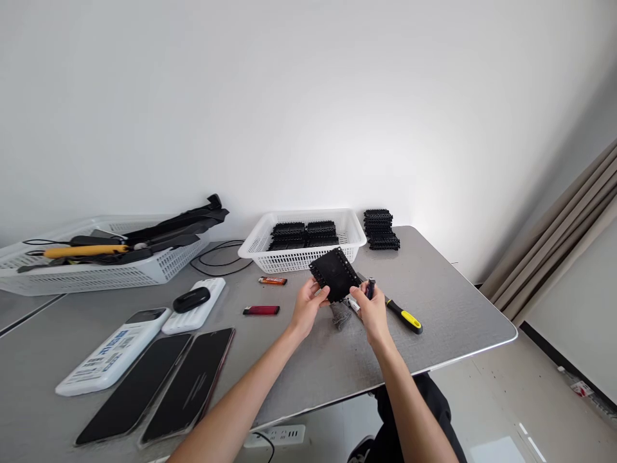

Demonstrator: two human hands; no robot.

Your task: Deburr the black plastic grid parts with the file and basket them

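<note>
My left hand (308,307) is closed on the left edge of a thin black square plastic panel (332,273) with small knobs along its sides, held tilted above the table. My right hand (371,312) pinches the panel's lower right corner between thumb and fingers. Also in the right hand is a slim pen-like object (370,288), dark at its upper end; its exact kind is unclear. Beneath the panel lies a grey fuzzy wad (340,314). Beside my right hand rests a tool with a black and yellow handle (407,317), its far end partly hidden.
A white basket (284,260) holds stacked black panels; another stack (379,230) stands beside it. An orange lighter (273,280) and a red lighter (261,310) lie leftward. Phones (187,386), white power banks (113,354) and a tool-filled basket (144,273) occupy the left side.
</note>
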